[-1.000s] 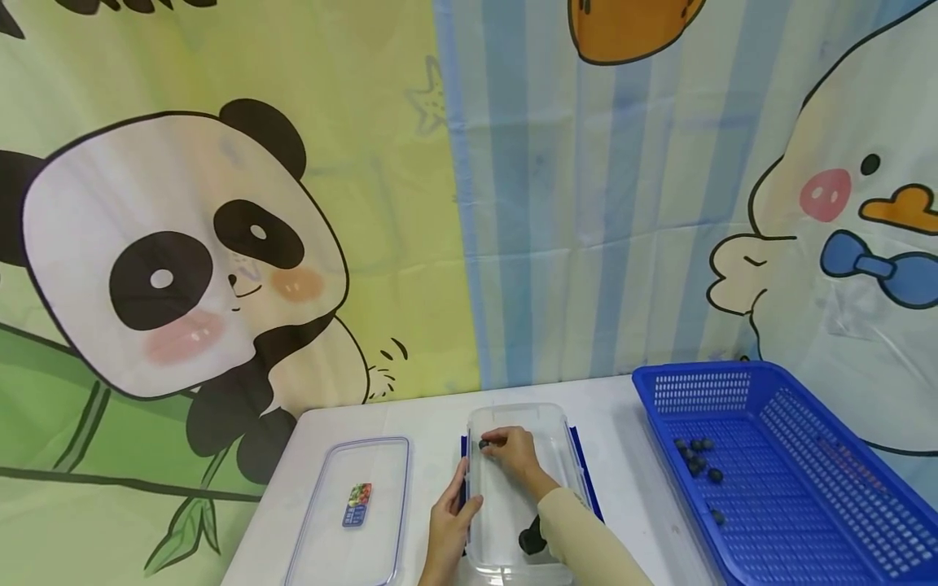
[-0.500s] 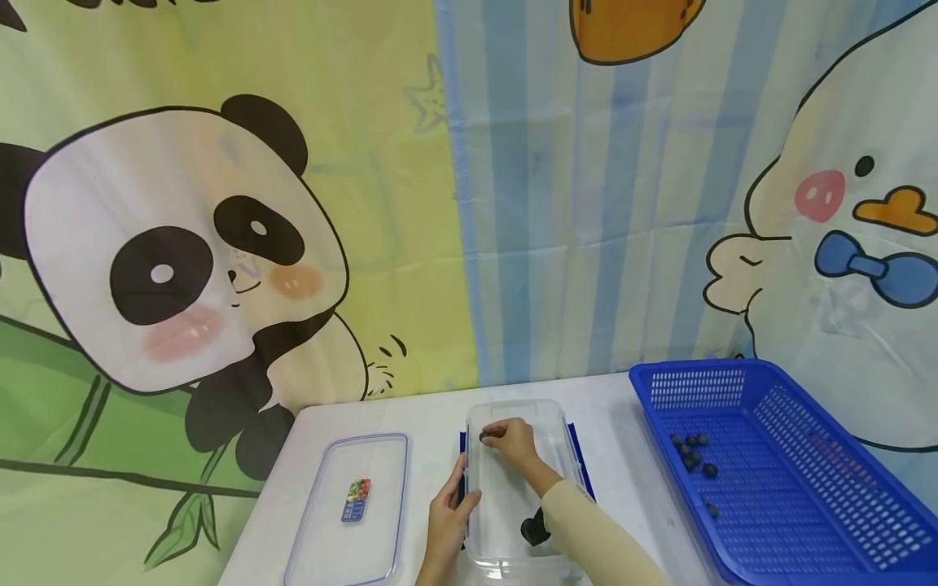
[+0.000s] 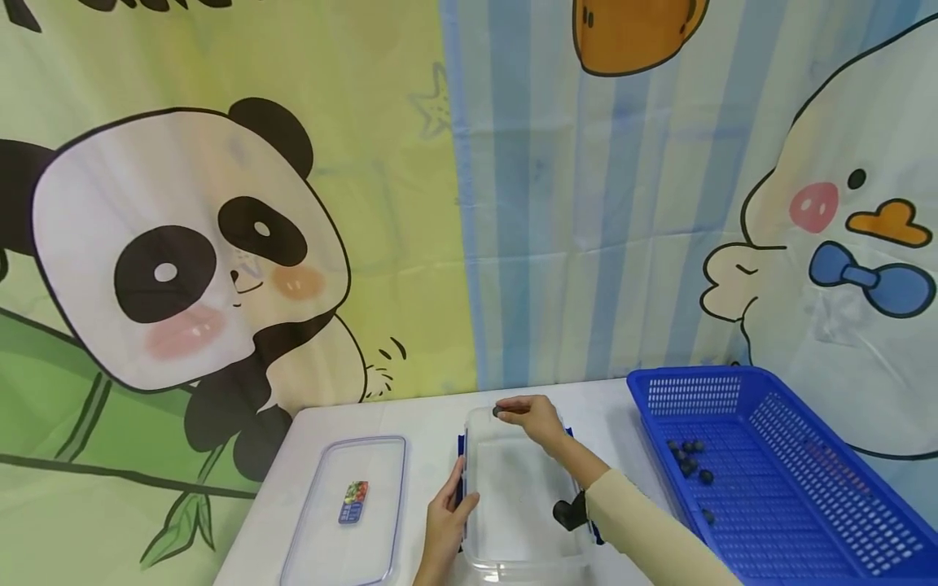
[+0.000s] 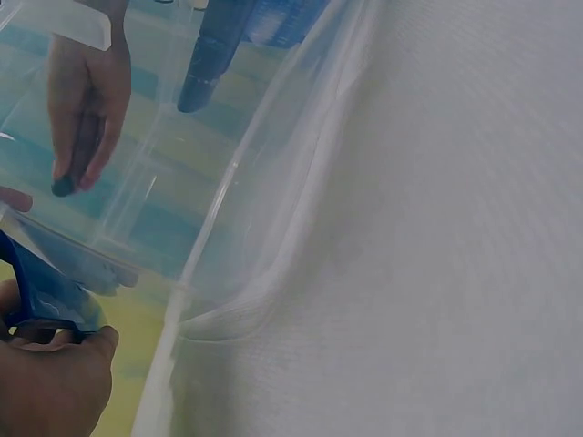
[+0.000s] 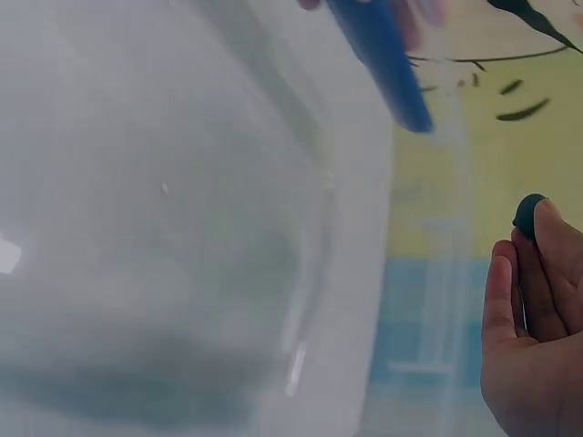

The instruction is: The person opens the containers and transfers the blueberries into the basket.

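A clear plastic box (image 3: pixel 523 505) with blue side clips stands on the white table in the head view. My left hand (image 3: pixel 445 517) grips its left wall, thumb on the inner side; in the left wrist view, that hand (image 4: pixel 55 387) holds the wall by a blue clip (image 4: pixel 50 287). My right hand (image 3: pixel 538 421) is over the box's far end, pinching a small dark round blueberry (image 3: pixel 497 412). The right wrist view shows the blueberry (image 5: pixel 528 216) between thumb and fingertips of the right hand (image 5: pixel 537 337). Through the clear wall, the blueberry (image 4: pixel 63 187) also shows in the left wrist view.
Right of the box stands a blue perforated basket (image 3: pixel 791 496) with several blueberries (image 3: pixel 687 465) near its left side. A clear lid (image 3: pixel 344 521) with a fruit label (image 3: pixel 353 502) lies left of the box. A patterned curtain (image 3: pixel 542 244) hangs behind the table.
My right hand has moved from inside the box's far left area away and slightly right, to its far rim, still pinching the blueberry. My left hand keeps its grip on the box.
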A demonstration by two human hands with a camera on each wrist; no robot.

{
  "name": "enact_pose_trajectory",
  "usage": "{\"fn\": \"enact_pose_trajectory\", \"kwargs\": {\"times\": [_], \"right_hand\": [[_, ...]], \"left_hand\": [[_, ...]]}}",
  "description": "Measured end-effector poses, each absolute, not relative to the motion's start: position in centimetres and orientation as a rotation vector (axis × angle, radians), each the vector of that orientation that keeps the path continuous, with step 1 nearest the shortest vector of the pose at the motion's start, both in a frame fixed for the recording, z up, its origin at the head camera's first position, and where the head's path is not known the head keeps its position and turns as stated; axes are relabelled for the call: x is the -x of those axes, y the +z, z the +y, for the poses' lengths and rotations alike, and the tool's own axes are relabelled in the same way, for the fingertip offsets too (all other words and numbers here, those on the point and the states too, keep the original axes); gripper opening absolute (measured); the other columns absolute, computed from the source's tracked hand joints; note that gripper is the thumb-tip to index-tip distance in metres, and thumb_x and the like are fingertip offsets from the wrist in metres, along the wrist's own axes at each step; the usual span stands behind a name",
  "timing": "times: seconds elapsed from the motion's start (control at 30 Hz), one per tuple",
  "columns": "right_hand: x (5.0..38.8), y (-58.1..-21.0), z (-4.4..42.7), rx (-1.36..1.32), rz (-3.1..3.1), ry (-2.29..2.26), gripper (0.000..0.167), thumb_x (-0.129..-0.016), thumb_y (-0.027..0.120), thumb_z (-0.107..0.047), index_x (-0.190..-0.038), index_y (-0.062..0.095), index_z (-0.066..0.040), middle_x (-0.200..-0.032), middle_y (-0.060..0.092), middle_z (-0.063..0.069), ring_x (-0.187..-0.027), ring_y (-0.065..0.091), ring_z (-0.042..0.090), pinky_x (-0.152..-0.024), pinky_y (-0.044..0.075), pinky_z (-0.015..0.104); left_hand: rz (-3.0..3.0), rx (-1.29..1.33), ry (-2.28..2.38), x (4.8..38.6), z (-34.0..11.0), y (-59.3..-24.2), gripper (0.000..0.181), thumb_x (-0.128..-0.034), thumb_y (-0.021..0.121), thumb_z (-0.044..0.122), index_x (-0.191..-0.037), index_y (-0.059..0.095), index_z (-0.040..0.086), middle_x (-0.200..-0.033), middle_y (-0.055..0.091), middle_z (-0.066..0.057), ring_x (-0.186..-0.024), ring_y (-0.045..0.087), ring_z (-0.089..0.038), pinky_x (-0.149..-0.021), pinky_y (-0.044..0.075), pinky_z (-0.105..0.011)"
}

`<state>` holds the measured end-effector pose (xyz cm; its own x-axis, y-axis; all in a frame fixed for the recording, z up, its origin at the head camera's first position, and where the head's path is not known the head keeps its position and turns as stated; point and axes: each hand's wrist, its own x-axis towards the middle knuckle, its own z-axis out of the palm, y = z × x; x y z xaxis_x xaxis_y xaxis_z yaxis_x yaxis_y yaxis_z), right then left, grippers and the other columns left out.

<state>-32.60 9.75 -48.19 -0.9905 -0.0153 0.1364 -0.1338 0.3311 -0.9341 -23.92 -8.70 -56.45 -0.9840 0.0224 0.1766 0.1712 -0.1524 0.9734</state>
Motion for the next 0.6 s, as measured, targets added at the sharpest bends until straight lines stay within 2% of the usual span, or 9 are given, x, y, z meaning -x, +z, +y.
{"fn": "enact_pose_trajectory", "kwargs": {"times": [0.17, 0.27, 0.5, 0.6], "right_hand": [[31.9, -46.3, 12.8, -0.166, -2.458, 1.823, 0.027, -0.080, 0.070, -0.014, -0.107, 0.069, -0.008, -0.102, 0.068, 0.007, -0.096, 0.063, 0.022, -0.085, 0.052, 0.036], [30.9, -45.3, 14.9, -0.235, -2.468, 1.843, 0.031, -0.082, 0.068, -0.015, -0.112, 0.067, -0.005, -0.106, 0.066, 0.010, -0.099, 0.061, 0.023, -0.088, 0.050, 0.037], [29.7, -44.5, 21.4, -0.268, -2.482, 1.797, 0.043, -0.085, 0.066, -0.024, -0.120, 0.060, -0.001, -0.111, 0.064, 0.012, -0.104, 0.059, 0.024, -0.095, 0.044, 0.046], [28.9, -44.8, 25.1, -0.197, -2.482, 1.760, 0.046, -0.084, 0.066, -0.027, -0.122, 0.059, -0.001, -0.114, 0.062, 0.014, -0.104, 0.059, 0.022, -0.094, 0.045, 0.046]], "left_hand": [[-1.999, 0.200, -2.295, 23.9, -8.7, -56.3, 0.058, -0.0836, 0.057, -0.004, -0.138, 0.038, -0.001, -0.145, 0.032, -0.012, -0.134, 0.022, -0.026, -0.106, 0.019, -0.031], [-2.006, 0.202, -2.309, 23.9, -8.7, -56.4, 0.058, -0.0844, 0.057, -0.003, -0.138, 0.037, 0.000, -0.145, 0.031, -0.011, -0.134, 0.021, -0.026, -0.106, 0.018, -0.033], [-2.035, 0.239, -2.281, 23.9, -9.0, -56.5, 0.058, -0.0850, 0.059, 0.000, -0.139, 0.037, 0.001, -0.145, 0.032, -0.011, -0.134, 0.022, -0.026, -0.103, 0.024, -0.020], [-2.055, 0.236, -2.262, 23.9, -9.0, -56.5, 0.058, -0.0849, 0.059, 0.001, -0.139, 0.038, 0.003, -0.145, 0.032, -0.011, -0.133, 0.023, -0.026, -0.104, 0.025, -0.023]]}}
